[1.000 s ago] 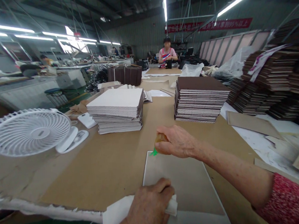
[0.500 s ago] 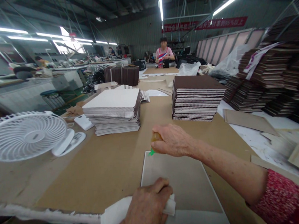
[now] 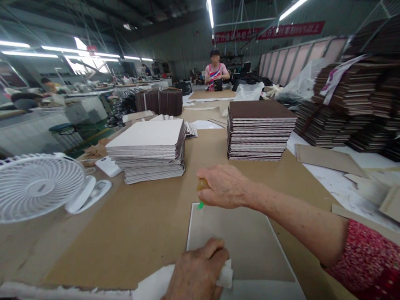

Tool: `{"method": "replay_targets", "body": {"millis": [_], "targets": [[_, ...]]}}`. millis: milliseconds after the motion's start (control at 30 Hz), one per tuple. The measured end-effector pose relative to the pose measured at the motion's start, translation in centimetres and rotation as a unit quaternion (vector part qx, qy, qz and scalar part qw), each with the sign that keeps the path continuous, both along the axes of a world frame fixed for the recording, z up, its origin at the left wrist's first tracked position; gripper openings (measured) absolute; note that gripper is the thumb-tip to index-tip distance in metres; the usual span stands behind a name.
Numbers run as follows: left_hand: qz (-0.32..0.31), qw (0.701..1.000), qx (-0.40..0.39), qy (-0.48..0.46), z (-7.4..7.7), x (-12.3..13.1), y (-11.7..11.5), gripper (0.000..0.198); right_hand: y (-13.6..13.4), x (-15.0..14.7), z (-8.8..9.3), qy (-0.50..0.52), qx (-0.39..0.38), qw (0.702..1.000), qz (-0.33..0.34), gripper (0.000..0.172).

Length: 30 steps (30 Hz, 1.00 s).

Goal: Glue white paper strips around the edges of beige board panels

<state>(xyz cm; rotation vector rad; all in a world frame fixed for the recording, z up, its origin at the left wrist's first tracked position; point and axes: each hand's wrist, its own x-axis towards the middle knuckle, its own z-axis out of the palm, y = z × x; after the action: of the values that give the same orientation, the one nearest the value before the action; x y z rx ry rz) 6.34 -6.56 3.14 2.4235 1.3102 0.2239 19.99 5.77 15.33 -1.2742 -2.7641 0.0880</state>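
A grey board with a white border [image 3: 240, 248] lies flat on the brown table [image 3: 136, 219] in front of me. My right hand [image 3: 223, 186] is closed round a small tool with an amber handle and a green tip [image 3: 200, 191], and the tip touches the board's far left corner. My left hand [image 3: 192, 280] presses a folded white cloth [image 3: 152, 292] onto the board's near left edge, fingers curled over it.
A white desk fan [image 3: 33, 186] stands at the left. Two stacks of boards stand beyond, one white-topped [image 3: 149, 149], one brown-topped [image 3: 259, 129]. More brown stacks [image 3: 365, 100] pile up at the right. A person [image 3: 216, 72] sits at the table's far end.
The view has drifted slightly, so everything sits a little further left. My right hand with the tool has edged left along the board's far edge. My left hand stays on the cloth.
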Motion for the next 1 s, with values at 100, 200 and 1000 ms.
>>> {"method": "replay_targets", "body": {"millis": [100,200,1000], "targets": [[0.002,1.000,-0.001,-0.002,0.0,0.0,0.0,0.063,0.1,0.5,0.3,-0.006,0.000,1.000,-0.004,0.024],[0.005,1.000,-0.001,0.002,0.0,0.1,-0.1,0.062,0.2,0.9,0.4,-0.005,0.003,1.000,-0.009,0.022],[0.002,1.000,0.006,0.011,-0.4,0.2,0.0,0.061,0.2,0.4,-0.1,0.000,-0.013,1.000,-0.004,0.031]]}}
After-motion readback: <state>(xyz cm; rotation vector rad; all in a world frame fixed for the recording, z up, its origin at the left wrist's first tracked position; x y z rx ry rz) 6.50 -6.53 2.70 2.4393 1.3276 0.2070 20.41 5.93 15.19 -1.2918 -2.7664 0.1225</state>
